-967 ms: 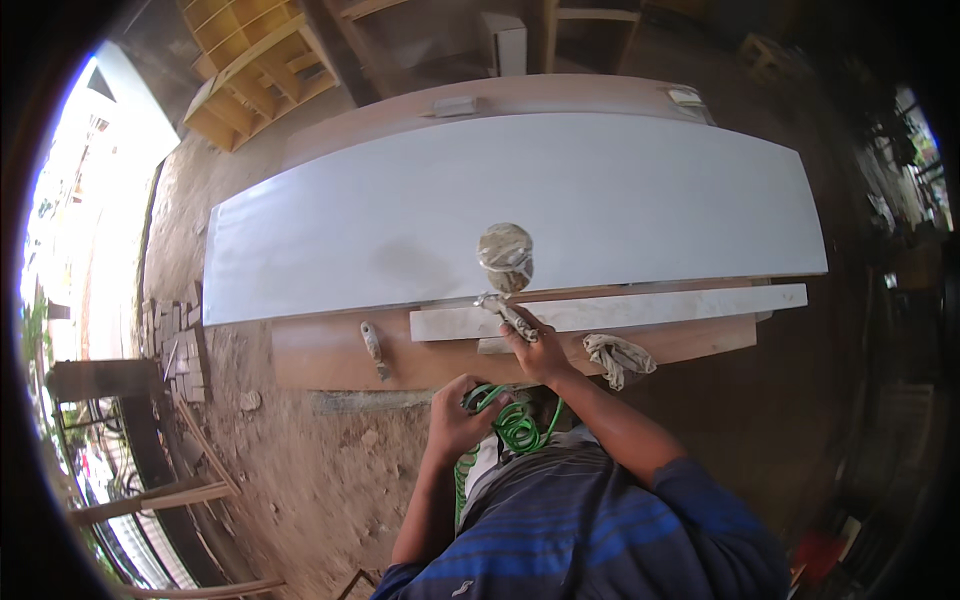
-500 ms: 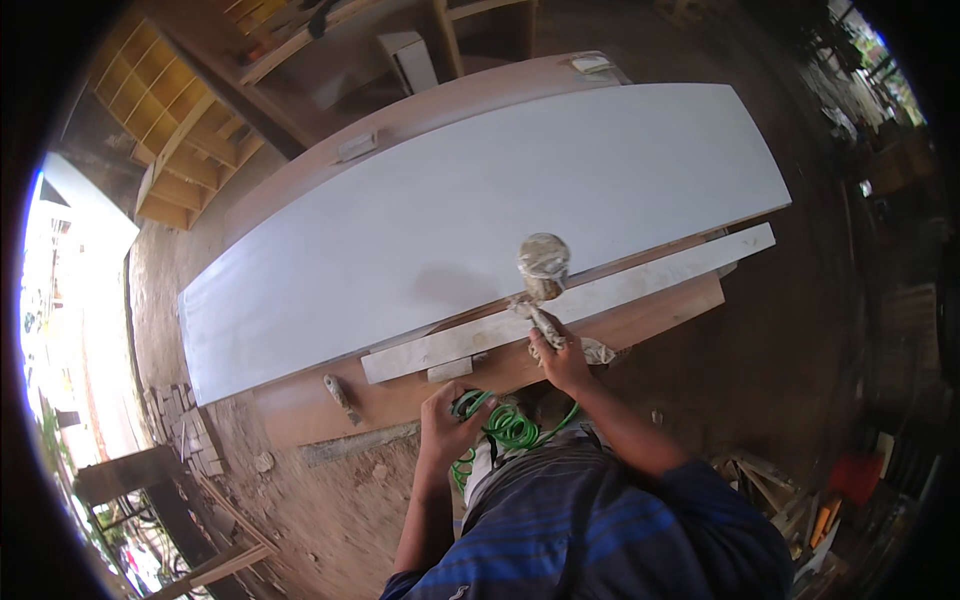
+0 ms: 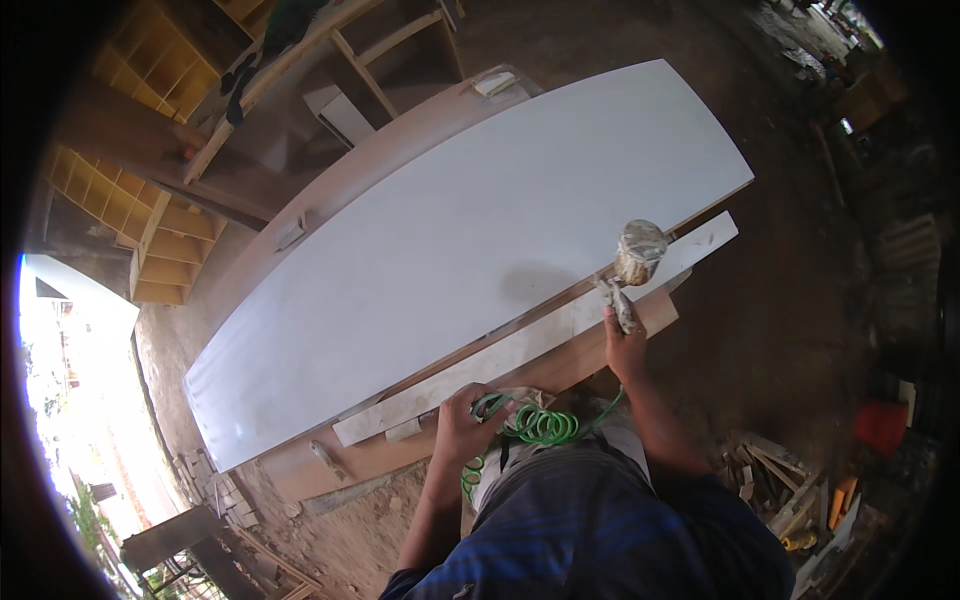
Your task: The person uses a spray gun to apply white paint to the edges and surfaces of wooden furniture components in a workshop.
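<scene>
Workshop w/ dirt floor (image 3: 360,535), dim at R side, bright opening at L; yellowish shelf units (image 3: 175,270) and bare timber frames (image 3: 390,45) fill top L. Big white panel (image 3: 450,240) lies flat mid-view on a brown board (image 3: 375,472), w/ a narrow white strip (image 3: 500,363) along its near edge.

Step in hand looks like spray work on the panel: R hand (image 3: 627,350) has its grip closed round the handle of a spray gun (image 3: 622,305), cup (image 3: 640,250) uppermost, over the strip nr the panel's near edge, prob. not touching. Can't tell if trigger's pulled. L hand (image 3: 465,425) has its grip curled shut on a loop of green coiled hose (image 3: 545,426), keeping it at the waist.

Next move, I'd judge, calls for a level gun, steady gap to the surface + enough slack in the hose.

In the way: hose coils btwn body and board could snag or drag on wet paint. Pale rag (image 3: 525,397) just beyond the coils, small handled tool (image 3: 326,459) on the board's L end. Wood scraps (image 3: 785,480) lie lower R, well apart from the panel.
</scene>
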Demonstrator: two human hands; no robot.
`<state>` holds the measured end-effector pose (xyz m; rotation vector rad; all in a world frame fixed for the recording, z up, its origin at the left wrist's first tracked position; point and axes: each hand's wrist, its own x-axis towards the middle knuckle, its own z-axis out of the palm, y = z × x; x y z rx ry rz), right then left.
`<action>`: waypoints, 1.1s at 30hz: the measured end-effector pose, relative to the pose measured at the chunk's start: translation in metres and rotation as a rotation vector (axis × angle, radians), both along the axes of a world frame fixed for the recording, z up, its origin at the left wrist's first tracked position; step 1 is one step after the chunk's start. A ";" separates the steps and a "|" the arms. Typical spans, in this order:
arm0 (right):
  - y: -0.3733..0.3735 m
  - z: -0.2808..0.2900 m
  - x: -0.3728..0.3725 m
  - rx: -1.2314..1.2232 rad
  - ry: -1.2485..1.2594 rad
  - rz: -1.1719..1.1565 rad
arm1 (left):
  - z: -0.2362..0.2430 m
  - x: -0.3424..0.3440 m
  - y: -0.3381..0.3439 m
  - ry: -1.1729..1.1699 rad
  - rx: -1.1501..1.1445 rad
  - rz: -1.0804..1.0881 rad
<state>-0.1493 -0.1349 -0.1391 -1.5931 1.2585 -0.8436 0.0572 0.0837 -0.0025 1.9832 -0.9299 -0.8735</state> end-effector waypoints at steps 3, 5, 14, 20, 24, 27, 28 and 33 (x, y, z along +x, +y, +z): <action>-0.048 -0.006 -0.029 -0.037 0.005 -0.020 | 0.000 -0.014 -0.038 0.011 0.020 -0.017; -0.077 -0.004 -0.042 -0.031 0.011 -0.070 | 0.004 -0.024 -0.061 0.026 0.042 -0.016; -0.221 -0.013 -0.114 -0.075 0.057 -0.213 | 0.002 -0.068 -0.135 0.084 0.114 -0.009; -0.306 -0.021 -0.159 -0.209 0.133 -0.291 | 0.014 -0.079 -0.169 0.022 0.149 -0.047; -0.349 -0.021 -0.174 -0.301 0.159 -0.352 | 0.008 -0.087 -0.172 0.000 0.090 -0.027; -0.357 -0.006 -0.176 -0.058 0.173 -0.480 | 0.009 -0.091 -0.176 0.008 0.082 -0.018; -0.357 -0.008 -0.177 -0.080 0.165 -0.486 | 0.008 -0.091 -0.176 0.001 0.077 -0.013; -0.359 -0.026 -0.195 -0.395 0.149 -0.492 | 0.003 -0.087 -0.174 -0.017 0.137 -0.062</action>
